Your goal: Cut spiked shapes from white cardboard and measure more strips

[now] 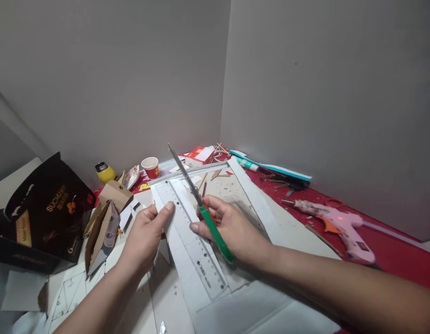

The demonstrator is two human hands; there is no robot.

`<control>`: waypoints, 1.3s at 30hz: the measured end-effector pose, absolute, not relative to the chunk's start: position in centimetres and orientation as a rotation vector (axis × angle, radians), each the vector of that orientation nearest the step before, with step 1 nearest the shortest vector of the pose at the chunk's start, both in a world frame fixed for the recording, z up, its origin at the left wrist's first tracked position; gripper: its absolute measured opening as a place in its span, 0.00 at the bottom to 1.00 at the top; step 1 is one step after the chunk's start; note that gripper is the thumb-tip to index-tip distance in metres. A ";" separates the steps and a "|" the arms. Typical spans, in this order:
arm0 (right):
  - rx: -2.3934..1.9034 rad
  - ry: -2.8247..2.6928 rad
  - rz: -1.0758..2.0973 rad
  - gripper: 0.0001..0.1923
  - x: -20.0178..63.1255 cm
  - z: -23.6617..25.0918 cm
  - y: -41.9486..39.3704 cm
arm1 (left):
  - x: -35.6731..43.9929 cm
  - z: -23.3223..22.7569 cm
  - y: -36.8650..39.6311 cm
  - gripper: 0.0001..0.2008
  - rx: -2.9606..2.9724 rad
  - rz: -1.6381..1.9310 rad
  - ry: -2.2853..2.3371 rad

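Right hand [232, 229] grips green-handled scissors [201, 206], blades closed, pointing up and away. Left hand [145, 236] has its fingers curled, thumb pressing a white strip [182, 253]. Clear ruler [194, 241] lies on the strip between both hands. Glue gun [336, 225] well right of the right hand; black bag [44, 213] left of the left hand.

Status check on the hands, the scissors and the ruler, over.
Left hand pressing white paper strip beside clear ruler. Right hand gripping green-handled scissors, blades shut, pointing up. Glue gun lies apart, right.
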State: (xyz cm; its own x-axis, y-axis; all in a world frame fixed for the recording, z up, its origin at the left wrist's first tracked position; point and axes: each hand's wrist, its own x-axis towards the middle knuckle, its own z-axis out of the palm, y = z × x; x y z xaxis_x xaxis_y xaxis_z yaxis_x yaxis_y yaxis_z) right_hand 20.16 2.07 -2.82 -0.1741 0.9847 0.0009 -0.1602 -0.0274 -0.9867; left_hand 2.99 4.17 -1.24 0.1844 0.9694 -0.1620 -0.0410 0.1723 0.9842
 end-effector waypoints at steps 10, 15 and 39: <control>-1.033 -1.196 1.415 0.17 20.6 -3.0 2.8 | 3.0 -1.7 4.3 0.17 1.055 1.064 1.039; -1.029 -1.198 1.397 0.16 20.4 -3.1 2.7 | 3.4 -2.6 4.1 0.18 1.011 1.168 1.054; -0.991 -1.246 1.432 0.16 20.1 -3.8 2.4 | 4.0 -4.8 4.0 0.15 1.149 1.400 1.307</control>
